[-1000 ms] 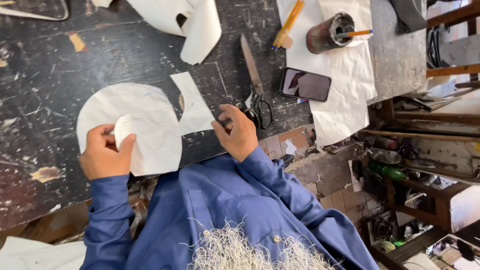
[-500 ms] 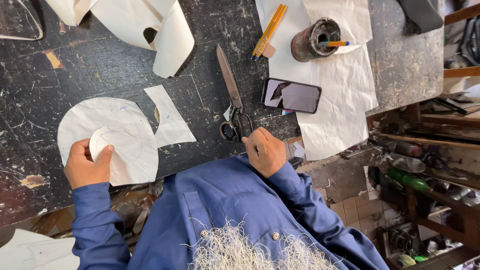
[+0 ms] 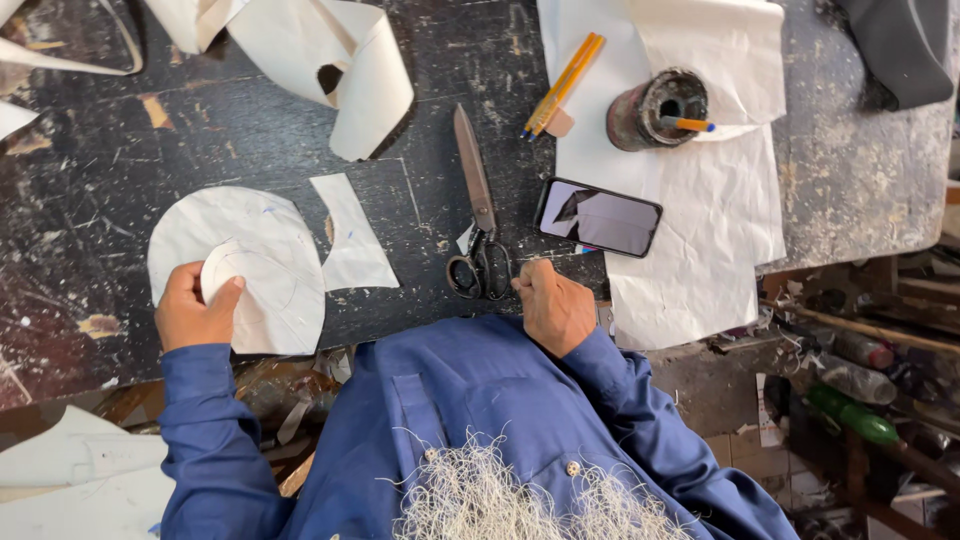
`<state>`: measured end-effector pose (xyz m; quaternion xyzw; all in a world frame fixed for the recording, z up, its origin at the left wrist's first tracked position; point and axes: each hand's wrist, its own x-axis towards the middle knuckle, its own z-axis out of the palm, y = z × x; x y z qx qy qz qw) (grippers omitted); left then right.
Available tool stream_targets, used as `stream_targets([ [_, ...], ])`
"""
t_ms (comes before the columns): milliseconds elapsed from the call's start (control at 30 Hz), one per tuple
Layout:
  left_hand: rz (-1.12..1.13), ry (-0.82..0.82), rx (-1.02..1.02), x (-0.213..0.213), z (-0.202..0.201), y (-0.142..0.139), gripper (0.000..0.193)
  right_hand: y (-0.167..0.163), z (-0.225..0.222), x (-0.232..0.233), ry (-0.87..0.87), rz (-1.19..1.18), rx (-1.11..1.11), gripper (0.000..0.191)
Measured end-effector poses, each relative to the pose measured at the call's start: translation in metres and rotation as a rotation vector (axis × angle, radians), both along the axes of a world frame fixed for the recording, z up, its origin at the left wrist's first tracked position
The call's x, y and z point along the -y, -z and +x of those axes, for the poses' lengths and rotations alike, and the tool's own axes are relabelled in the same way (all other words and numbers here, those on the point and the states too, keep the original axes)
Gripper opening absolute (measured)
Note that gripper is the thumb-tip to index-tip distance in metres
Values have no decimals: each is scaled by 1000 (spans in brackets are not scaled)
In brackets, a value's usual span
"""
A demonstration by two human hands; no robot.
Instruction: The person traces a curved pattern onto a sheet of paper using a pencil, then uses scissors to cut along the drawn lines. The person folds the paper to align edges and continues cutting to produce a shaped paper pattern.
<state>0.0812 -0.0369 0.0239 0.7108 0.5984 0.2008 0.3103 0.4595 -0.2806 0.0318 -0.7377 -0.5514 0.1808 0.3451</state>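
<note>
**Paper pattern under the left hand, scissors by the right**

The left hand (image 3: 195, 312) pinches a small round paper piece (image 3: 222, 278) between thumb and fingers, pressing it onto a larger rounded paper pattern (image 3: 265, 262) on the scratched black tabletop (image 3: 100, 170). Just right of that pattern lies a curved paper offcut (image 3: 350, 240). The right hand (image 3: 553, 305) is curled into a loose fist at the tabletop edge, holding nothing, just beside the handles of the scissors (image 3: 478, 215). Beyond it lies a dark phone (image 3: 598, 216) on white paper sheets (image 3: 690, 270).
</note>
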Motion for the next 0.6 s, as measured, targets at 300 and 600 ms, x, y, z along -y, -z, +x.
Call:
stream_targets([
  [300, -167, 22, 426, -31, -40, -33, 31, -11, -7, -17, -75, -262, 81, 20],
  [600, 94, -346, 563, -101, -115, -54, 22, -27, -53, -40, 64, -251, 301, 40],
])
